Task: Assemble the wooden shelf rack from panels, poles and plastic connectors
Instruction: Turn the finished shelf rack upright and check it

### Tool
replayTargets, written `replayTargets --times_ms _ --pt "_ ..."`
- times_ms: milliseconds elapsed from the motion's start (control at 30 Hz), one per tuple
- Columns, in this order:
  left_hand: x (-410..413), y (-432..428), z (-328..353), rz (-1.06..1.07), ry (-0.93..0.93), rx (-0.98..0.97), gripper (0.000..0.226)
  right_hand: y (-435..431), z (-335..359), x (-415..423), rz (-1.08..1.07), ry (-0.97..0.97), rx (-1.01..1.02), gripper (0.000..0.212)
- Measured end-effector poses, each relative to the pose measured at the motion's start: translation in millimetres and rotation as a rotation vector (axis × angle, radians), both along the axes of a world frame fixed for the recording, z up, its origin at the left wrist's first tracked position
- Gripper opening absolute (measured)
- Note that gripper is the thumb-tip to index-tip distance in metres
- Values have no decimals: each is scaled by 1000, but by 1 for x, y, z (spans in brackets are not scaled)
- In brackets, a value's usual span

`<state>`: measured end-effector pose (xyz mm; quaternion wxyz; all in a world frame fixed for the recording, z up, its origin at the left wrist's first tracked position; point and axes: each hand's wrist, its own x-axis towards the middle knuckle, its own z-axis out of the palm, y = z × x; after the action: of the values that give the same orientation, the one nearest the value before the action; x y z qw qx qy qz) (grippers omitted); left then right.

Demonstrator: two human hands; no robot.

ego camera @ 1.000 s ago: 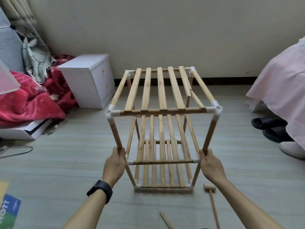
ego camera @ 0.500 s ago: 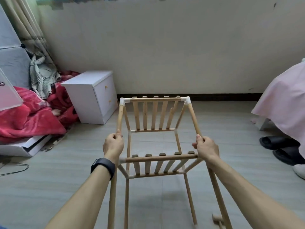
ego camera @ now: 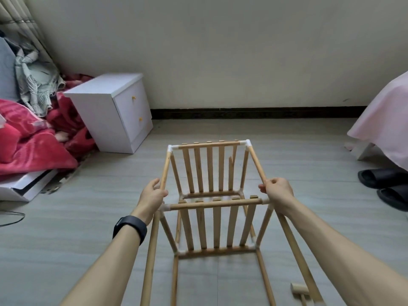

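Observation:
The wooden shelf rack (ego camera: 212,173) lies tipped over in front of me, its slatted panels standing on edge and its poles running toward me. White plastic connectors (ego camera: 247,143) join the corners. My left hand (ego camera: 152,195) grips the left upper pole just above a connector. My right hand (ego camera: 277,191) pinches the right upper pole at about the same height. One slat in the far panel looks broken near its right side. A watch sits on my left wrist.
A small wooden mallet (ego camera: 299,291) lies on the floor at the lower right. A white bedside cabinet (ego camera: 112,111) and red bedding (ego camera: 28,138) stand at the left. Black slippers (ego camera: 384,180) and a pink bedcover (ego camera: 388,120) are at the right. The wall runs behind.
The rack went from standing upright to tipped over with its legs toward me. Both hands stayed on the side poles and rose with them.

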<state>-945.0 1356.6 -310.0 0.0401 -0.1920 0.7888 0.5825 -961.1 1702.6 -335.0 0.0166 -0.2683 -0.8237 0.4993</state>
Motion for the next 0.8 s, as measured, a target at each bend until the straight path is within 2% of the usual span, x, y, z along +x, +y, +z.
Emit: replayTargets --times_ms 133,267,400,567,633,700,800 --pt "30 0 13 -55 -15 -38 67 12 14 41 116 38 -5 22" --pt "86 -1 20 -110 -41 -75 72 26 13 122 192 21 -119 36" --pt "152 -3 10 -119 -60 -63 61 32 -1 210 222 -6 -223 38" --pt "230 0 -13 -78 -118 0 41 18 -26 295 219 -61 -349 67" --pt "252 3 -14 -101 -242 -86 56 10 -30 308 236 -106 -392 75" --pt "262 4 -5 -134 -368 -186 75 4 -25 307 202 -103 -323 83" --pt "255 7 17 -65 -392 -179 76 -5 4 291 131 -125 -173 84"
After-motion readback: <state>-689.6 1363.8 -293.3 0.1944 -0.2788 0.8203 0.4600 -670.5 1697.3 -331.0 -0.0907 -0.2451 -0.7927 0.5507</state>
